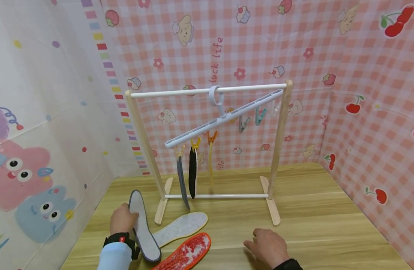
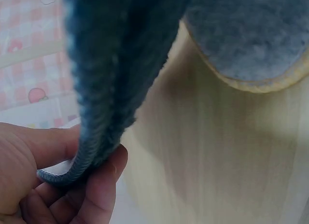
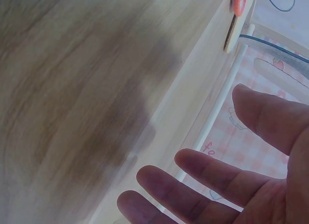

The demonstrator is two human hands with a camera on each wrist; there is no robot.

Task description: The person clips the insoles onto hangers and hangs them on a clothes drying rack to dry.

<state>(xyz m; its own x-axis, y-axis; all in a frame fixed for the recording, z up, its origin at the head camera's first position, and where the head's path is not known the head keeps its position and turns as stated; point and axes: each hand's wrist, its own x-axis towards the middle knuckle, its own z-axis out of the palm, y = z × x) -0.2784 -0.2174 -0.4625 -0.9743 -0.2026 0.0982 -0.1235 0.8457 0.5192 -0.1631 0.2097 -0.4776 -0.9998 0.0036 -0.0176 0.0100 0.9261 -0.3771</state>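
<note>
My left hand [image 1: 123, 219] pinches a grey insole [image 1: 141, 225] with a dark blue edge by its side, at the left of the table. In the left wrist view the insole [image 2: 118, 64] bends between thumb and fingers. A pale insole with a yellow edge [image 1: 181, 227] lies beside it, and a red and white insole [image 1: 190, 252] lies nearer. Over the table at the right hovers my right hand [image 1: 268, 247], holding nothing. Its fingers [image 3: 193, 195] are spread apart in the right wrist view.
A wooden rack [image 1: 276, 150] carries a tilted pale hanger [image 1: 223, 118]. From the hanger's low left side hang a grey insole [image 1: 182, 182], a black one [image 1: 192, 172] and a thin yellow-edged one [image 1: 211, 161], each on a clip. Other clips [image 1: 259, 116] hang at the right.
</note>
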